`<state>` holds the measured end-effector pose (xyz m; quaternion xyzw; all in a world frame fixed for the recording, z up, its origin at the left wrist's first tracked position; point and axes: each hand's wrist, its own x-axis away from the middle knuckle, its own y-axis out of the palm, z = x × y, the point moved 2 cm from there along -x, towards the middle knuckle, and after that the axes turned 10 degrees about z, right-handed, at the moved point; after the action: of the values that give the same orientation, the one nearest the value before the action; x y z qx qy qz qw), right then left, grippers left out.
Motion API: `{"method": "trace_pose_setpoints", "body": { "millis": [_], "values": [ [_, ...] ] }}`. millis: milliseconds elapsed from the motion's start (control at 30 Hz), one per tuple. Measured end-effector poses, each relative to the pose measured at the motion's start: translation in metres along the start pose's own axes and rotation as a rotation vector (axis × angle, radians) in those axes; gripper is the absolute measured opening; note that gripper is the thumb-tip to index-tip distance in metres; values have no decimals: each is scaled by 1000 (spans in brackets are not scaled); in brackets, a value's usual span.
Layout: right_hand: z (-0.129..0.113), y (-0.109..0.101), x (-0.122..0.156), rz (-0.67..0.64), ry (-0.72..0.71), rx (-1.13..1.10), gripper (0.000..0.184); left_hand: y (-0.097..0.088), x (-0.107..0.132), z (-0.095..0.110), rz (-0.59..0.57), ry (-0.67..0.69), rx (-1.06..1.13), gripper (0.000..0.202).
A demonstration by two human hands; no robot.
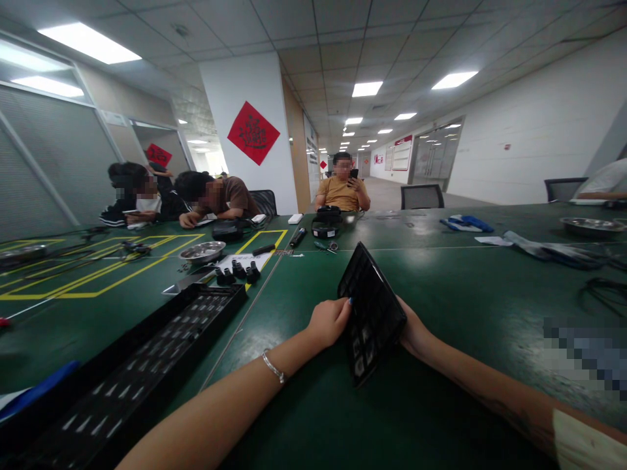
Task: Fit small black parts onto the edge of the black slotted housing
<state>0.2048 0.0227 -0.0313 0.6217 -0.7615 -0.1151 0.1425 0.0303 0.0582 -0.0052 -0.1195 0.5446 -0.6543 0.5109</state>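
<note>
At left, the long tray (pixel 234 301) holds rows of pale bits, slots or parts, I cannot tell which; beyond it sits a bowl (pixel 202 253), contents too small to tell; black knobs (pixel 239 272) stand near, and a swept forearm could topple them; the left hand (pixel 329 320) is closed on the black panel (pixel 375 313), thumb on its face; the panel, gridded and tilted, is between the hands and could slip if either grip slackened; the right hand (pixel 416 329) meets its right edge, fingers hidden, so I cannot tell its closure.
</note>
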Motion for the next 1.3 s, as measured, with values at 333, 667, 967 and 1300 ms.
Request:
{"method": "trace_pose_setpoints", "body": {
  "millis": [333, 667, 967, 1300],
  "values": [
    [-1, 1, 1, -20, -4, -7, 31, -3, 0, 4, -21, 16, -25, 42],
    [-1, 1, 2, -13, 10, -11, 30, -3, 0, 3, -28, -19, -38, 47],
    [-1, 1, 1, -13, -2, -17, 28, -1, 1, 2, -12, 36, -58, 43],
    [-2, 3, 1, -7, 14, 14, 30, -1, -1, 1, -4, -11, -37, 48]
  ]
}}
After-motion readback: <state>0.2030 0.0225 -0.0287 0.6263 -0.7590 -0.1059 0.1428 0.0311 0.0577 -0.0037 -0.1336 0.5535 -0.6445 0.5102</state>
